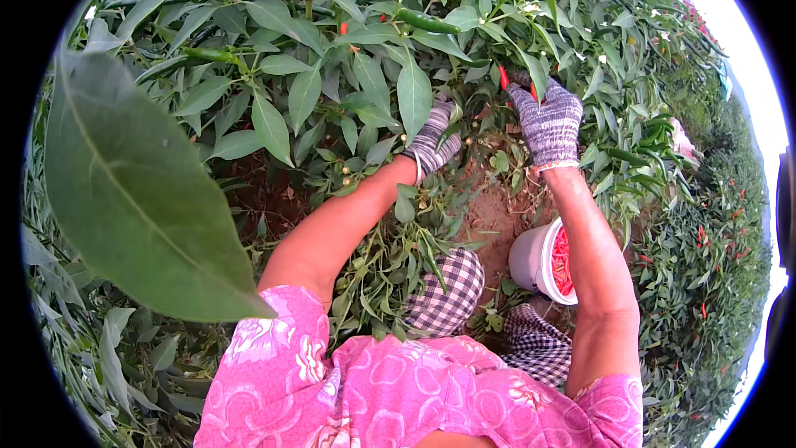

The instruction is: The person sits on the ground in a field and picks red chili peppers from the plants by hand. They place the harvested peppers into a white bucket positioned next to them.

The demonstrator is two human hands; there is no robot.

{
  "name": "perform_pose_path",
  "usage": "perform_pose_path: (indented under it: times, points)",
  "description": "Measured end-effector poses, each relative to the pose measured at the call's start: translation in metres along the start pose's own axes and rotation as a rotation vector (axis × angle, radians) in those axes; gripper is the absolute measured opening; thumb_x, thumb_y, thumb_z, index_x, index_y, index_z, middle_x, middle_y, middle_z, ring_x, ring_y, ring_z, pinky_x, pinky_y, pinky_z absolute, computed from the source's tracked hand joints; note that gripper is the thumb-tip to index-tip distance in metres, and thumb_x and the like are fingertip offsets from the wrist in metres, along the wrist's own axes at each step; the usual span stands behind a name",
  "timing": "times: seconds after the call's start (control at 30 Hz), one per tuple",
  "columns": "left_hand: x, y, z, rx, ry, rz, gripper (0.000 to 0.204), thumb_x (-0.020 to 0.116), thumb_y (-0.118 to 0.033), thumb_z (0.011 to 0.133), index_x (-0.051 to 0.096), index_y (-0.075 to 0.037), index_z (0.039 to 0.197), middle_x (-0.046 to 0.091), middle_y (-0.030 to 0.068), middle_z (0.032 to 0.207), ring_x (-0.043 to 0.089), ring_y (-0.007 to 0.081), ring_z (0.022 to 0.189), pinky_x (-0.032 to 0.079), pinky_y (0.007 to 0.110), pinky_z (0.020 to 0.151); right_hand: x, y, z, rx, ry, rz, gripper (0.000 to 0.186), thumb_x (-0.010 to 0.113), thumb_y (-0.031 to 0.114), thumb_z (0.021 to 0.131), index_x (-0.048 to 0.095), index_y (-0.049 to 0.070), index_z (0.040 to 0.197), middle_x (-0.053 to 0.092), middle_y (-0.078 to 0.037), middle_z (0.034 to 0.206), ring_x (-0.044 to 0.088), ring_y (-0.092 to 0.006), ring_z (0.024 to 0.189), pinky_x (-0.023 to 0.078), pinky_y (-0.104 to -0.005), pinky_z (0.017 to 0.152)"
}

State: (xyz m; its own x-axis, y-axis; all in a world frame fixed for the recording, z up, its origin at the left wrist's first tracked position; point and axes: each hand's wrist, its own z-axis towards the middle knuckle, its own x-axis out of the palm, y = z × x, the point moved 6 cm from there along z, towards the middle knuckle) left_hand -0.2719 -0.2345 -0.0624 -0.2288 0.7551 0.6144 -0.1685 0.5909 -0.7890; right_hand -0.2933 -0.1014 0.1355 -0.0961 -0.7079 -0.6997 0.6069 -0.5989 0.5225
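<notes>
Both my hands wear grey-and-white knitted gloves and reach into the pepper plants [398, 91] in front of me. My right hand [554, 126] is curled, and a red chili pepper [534, 92] shows between its thumb and fingers, partly behind a leaf. Another red chili pepper [503, 77] hangs right beside the thumb. To its left, my left hand [434, 143] is in among the stems at the base of the leaves. Foliage covers most of its fingers, so its grip is hidden.
A white bucket [531, 264] of red chili peppers [563, 260] tilts on the soil beside my right forearm. One large leaf [137, 191] looms close at left. A green chili pepper [428, 21] hangs above my hands. My checkered knee [452, 292] is below them. More pepper plants [705, 282] line the right.
</notes>
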Motion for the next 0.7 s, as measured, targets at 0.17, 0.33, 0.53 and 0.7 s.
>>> perform_pose_path:
  times: [0.17,0.33,0.53,0.7]
  points:
    - [0.007,-0.115,-0.044,0.088,-0.37,0.296,0.018,0.053,-0.009,0.078,0.053,-0.007,0.095,0.057,0.0091,0.085,0.054,0.0239,0.08,0.045,0.033,0.068,0.068,0.032,0.037,-0.105,0.166,-0.254,0.034,0.064,0.036,0.072,0.065,0.004,0.082,0.06,-0.02,0.07,0.058,-0.036,0.066,0.046,-0.0415,0.065]
    - [-0.033,-0.09,-0.039,0.697,-0.156,1.431,0.026,0.059,-0.005,0.07,0.053,-0.002,0.095,0.057,0.0155,0.08,0.056,0.0333,0.08,0.046,0.036,0.068,0.094,0.045,0.063,0.081,0.271,-0.127,0.037,0.062,0.039,0.072,0.065,0.002,0.08,0.06,-0.022,0.077,0.057,-0.0389,0.074,0.045,-0.0437,0.063]
    - [-0.002,-0.098,-0.033,0.428,-0.16,1.356,0.021,0.058,-0.002,0.07,0.057,-0.002,0.09,0.06,0.0155,0.081,0.057,0.0317,0.074,0.046,0.036,0.067,0.109,-0.004,0.081,-0.092,0.381,-0.051,0.027,0.07,0.025,0.068,0.063,0.004,0.083,0.061,-0.012,0.067,0.055,-0.0235,0.059,0.045,-0.0339,0.06]
    - [-0.004,-0.087,-0.014,-0.029,-0.099,1.536,0.042,0.062,-0.01,0.064,0.055,-0.006,0.106,0.057,0.0146,0.101,0.055,0.0288,0.089,0.045,0.035,0.079,0.069,0.019,0.055,-0.687,0.322,-0.237,0.021,0.051,0.026,0.082,0.063,0.009,0.087,0.062,-0.013,0.088,0.058,-0.0277,0.08,0.044,-0.0398,0.07]
